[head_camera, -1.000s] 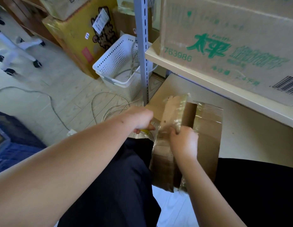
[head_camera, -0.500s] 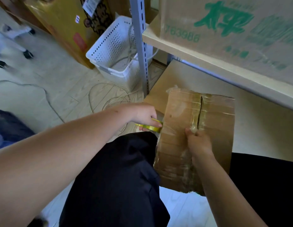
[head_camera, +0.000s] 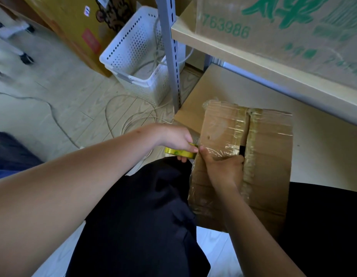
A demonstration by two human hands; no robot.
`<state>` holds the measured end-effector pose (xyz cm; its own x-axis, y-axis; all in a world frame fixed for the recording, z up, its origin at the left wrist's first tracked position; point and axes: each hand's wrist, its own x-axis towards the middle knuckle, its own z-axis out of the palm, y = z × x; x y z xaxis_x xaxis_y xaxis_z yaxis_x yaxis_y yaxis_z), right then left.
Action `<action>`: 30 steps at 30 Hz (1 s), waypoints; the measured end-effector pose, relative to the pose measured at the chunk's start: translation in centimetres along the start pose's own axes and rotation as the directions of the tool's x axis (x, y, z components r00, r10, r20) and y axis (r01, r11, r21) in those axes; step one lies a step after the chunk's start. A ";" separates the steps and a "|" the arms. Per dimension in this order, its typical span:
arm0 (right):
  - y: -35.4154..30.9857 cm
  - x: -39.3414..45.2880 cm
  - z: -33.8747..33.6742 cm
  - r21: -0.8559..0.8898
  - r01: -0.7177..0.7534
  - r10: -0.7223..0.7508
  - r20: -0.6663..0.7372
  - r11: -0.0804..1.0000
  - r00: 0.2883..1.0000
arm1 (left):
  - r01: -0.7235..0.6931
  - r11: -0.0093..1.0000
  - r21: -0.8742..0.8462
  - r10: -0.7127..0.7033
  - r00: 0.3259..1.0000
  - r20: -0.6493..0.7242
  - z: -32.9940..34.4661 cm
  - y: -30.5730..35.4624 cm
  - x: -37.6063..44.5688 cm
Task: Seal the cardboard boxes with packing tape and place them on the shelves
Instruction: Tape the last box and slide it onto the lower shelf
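**Taping across the seam: strip going down on the box lid**

Sitting on the person's lap, its far end resting on the lower shelf board (head_camera: 223, 84), the cardboard box (head_camera: 269, 148) is showing its two top flaps meeting at a centre seam that is gaping slightly, old shiny tape already running along it. A fresh strip of clear tape (head_camera: 223, 150) is stretching crosswise from the box's left edge toward that seam. The right hand (head_camera: 223, 166) is pressing it down, fingers curled over the strip and thumb out toward the left edge. The left hand (head_camera: 176, 137) is gripping the yellow-cored tape roll (head_camera: 180, 153) just beside the box's left side, keeping the strip taut.

By my reading, sealing is underway, shelving not begun. Next call: carry the strip over the seam onto the right flap, smooth it, then tear it from the roll. Above, a green-printed carton (head_camera: 273, 33) is occupying the upper shelf (head_camera: 253, 62); a white perforated basket (head_camera: 137, 56) is standing on the floor beside the grey upright (head_camera: 170, 52).
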<state>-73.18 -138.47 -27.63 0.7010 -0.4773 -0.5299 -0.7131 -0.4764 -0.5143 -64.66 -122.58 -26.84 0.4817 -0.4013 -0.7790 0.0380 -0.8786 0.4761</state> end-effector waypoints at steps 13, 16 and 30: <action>-0.6 -2.5 -4.1 0.215 0.117 -0.127 0.035 0.970 0.991 | 0.122 0.987 0.106 -0.062 0.892 -0.448 -2.1 3.4 -7.7; -2.2 -5.0 -8.7 0.219 0.122 -0.132 0.031 0.968 0.991 | 0.129 0.982 0.138 -0.024 0.810 -0.586 -3.1 7.4 -11.8; -10.5 -14.5 -46.3 -0.352 0.841 -0.658 -0.753 0.412 0.008 | -0.516 0.771 0.373 0.432 -0.006 -0.902 -4.6 42.2 -28.7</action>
<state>-75.54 -160.69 16.69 0.4804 -0.2459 0.8419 0.2977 -0.8572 -0.4203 -72.81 -146.90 17.48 0.8033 -0.1435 0.5780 -0.5453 -0.5673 0.6171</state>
